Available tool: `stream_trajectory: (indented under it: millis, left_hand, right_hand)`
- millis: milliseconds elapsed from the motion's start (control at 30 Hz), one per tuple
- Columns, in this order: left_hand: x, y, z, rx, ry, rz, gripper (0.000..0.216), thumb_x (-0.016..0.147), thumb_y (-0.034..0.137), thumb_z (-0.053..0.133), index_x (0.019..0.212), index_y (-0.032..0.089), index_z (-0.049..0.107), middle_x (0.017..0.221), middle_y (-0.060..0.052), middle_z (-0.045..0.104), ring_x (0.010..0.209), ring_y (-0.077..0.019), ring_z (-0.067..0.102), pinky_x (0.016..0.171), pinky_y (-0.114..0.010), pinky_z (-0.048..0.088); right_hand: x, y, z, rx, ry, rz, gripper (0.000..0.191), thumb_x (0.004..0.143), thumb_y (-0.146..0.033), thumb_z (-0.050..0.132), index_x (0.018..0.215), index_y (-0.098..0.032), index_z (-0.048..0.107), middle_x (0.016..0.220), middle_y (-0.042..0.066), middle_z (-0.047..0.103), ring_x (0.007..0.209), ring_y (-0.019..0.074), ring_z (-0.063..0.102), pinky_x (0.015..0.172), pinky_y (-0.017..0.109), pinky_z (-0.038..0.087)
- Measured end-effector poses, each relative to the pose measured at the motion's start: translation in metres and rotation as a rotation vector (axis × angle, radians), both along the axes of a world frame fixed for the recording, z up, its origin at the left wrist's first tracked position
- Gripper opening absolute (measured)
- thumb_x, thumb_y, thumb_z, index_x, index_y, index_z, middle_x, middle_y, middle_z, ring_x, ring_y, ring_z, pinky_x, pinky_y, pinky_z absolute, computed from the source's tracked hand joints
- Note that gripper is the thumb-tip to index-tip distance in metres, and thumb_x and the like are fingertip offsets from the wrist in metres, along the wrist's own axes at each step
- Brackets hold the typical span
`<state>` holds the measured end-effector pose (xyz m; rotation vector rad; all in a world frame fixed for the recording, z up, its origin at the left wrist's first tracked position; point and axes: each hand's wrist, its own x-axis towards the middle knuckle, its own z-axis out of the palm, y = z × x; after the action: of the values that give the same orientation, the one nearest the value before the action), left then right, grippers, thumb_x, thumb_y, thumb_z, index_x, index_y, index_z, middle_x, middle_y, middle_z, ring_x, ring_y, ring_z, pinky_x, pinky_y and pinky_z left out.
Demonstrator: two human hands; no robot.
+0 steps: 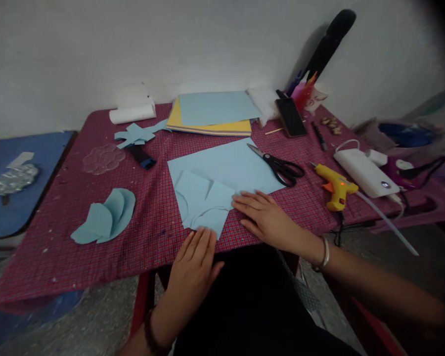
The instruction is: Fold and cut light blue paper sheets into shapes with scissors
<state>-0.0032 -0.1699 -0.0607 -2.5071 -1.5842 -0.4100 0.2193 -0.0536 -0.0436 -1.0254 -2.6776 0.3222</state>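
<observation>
A folded light blue paper piece [202, 200] lies on a larger light blue sheet [226, 165] near the front edge of the table. My left hand [195, 262] rests flat at the table's front edge, fingers stretched, fingertips touching the bottom corner of the folded piece. My right hand [267, 215] lies flat on the table, fingers extended leftward onto the right edge of the folded piece. Neither hand grips anything. A bangle is on my right wrist.
Black-handled scissors [280, 165] and a yellow glue gun [335, 188] lie to the right. Cut blue petal shapes [107, 217] lie at the left. A paper stack [211, 116], phone [291, 117], power bank [365, 173] and white roll [131, 113] sit farther back on the red checked cloth [59, 237].
</observation>
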Motion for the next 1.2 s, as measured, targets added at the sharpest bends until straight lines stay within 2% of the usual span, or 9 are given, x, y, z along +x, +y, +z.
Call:
stream_trajectory:
  millis: [133, 300, 433, 533, 633, 700, 767, 933, 1200]
  left_hand:
    - [0.000, 0.000, -0.002, 0.035, 0.016, -0.008, 0.043, 0.090, 0.029, 0.053, 0.126, 0.005, 0.053, 0.125, -0.017, 0.062, 0.119, -0.0301, 0.056, 0.101, -0.044, 0.045]
    - [0.002, 0.000, -0.002, 0.026, 0.028, 0.001, 0.044, 0.088, 0.027, 0.055, 0.126, 0.004, 0.053, 0.125, -0.018, 0.062, 0.119, -0.0304, 0.055, 0.100, -0.044, 0.046]
    - [0.004, -0.002, 0.002, -0.002, -0.001, 0.007, 0.045, 0.088, 0.028, 0.055, 0.125, 0.003, 0.053, 0.126, -0.019, 0.061, 0.120, -0.0308, 0.054, 0.100, -0.045, 0.047]
    - [-0.009, -0.001, 0.010, -0.016, -0.084, -0.048, 0.036, 0.088, 0.025, 0.054, 0.119, 0.007, 0.058, 0.121, -0.016, 0.064, 0.116, -0.0281, 0.057, 0.099, -0.043, 0.048]
    - [-0.032, 0.008, 0.023, 0.056, -0.125, -0.098, 0.024, 0.089, 0.014, 0.051, 0.110, 0.012, 0.062, 0.105, -0.011, 0.070, 0.101, -0.0229, 0.064, 0.090, -0.038, 0.052]
    - [-0.047, 0.020, 0.032, 0.068, -0.034, -0.141, 0.026, 0.089, 0.010, 0.048, 0.110, 0.013, 0.063, 0.104, -0.012, 0.070, 0.098, -0.0239, 0.064, 0.086, -0.039, 0.052]
    - [-0.055, 0.035, 0.040, 0.026, 0.105, -0.255, 0.030, 0.089, 0.008, 0.044, 0.113, 0.012, 0.062, 0.109, -0.014, 0.068, 0.104, -0.0259, 0.062, 0.091, -0.041, 0.050]
    - [-0.048, 0.064, 0.050, -0.116, 0.322, -0.480, 0.033, 0.087, 0.005, 0.047, 0.117, 0.006, 0.058, 0.117, -0.018, 0.064, 0.112, -0.0269, 0.057, 0.099, -0.042, 0.042]
    - [-0.039, 0.065, 0.049, -0.168, 0.366, -0.427, 0.024, 0.087, 0.005, 0.045, 0.107, 0.007, 0.059, 0.103, -0.016, 0.065, 0.097, -0.0258, 0.062, 0.079, -0.036, 0.050]
  right_hand:
    - [0.005, -0.002, 0.004, 0.006, 0.026, -0.040, 0.039, 0.093, -0.023, 0.049, 0.131, -0.016, 0.054, 0.138, 0.010, 0.055, 0.131, 0.0244, 0.044, 0.113, 0.051, 0.029]
    - [-0.008, -0.018, 0.008, -0.016, 0.055, 0.169, 0.041, 0.094, -0.022, 0.047, 0.134, -0.016, 0.050, 0.141, 0.008, 0.052, 0.131, 0.0207, 0.043, 0.116, 0.046, 0.024]
    - [-0.021, -0.020, 0.009, 0.010, 0.019, 0.291, 0.037, 0.092, -0.021, 0.051, 0.128, -0.015, 0.056, 0.130, 0.007, 0.061, 0.123, 0.0211, 0.051, 0.115, 0.043, 0.025]
    - [-0.028, -0.015, 0.013, 0.063, -0.029, 0.333, 0.030, 0.090, -0.019, 0.054, 0.119, -0.013, 0.062, 0.118, 0.009, 0.066, 0.110, 0.0221, 0.058, 0.112, 0.043, 0.030]
    - [-0.033, -0.010, 0.017, 0.090, -0.067, 0.363, 0.022, 0.089, -0.017, 0.055, 0.107, -0.014, 0.067, 0.105, 0.008, 0.069, 0.098, 0.0213, 0.061, 0.109, 0.043, 0.032]
    - [-0.035, -0.008, 0.019, 0.095, -0.073, 0.362, 0.018, 0.090, -0.016, 0.054, 0.101, -0.015, 0.068, 0.097, 0.006, 0.069, 0.092, 0.0202, 0.061, 0.108, 0.043, 0.032]
    - [-0.037, -0.008, 0.021, 0.097, -0.063, 0.352, 0.017, 0.090, -0.017, 0.053, 0.096, -0.015, 0.069, 0.091, 0.005, 0.069, 0.087, 0.0196, 0.060, 0.108, 0.043, 0.033]
    - [-0.041, -0.008, 0.024, 0.088, -0.073, 0.334, 0.014, 0.089, -0.020, 0.055, 0.092, -0.016, 0.068, 0.086, 0.004, 0.067, 0.085, 0.0190, 0.059, 0.108, 0.042, 0.032]
    - [-0.042, -0.008, 0.027, 0.109, -0.086, 0.333, 0.014, 0.089, -0.026, 0.056, 0.090, -0.015, 0.066, 0.085, 0.003, 0.065, 0.083, 0.0186, 0.058, 0.109, 0.040, 0.030]
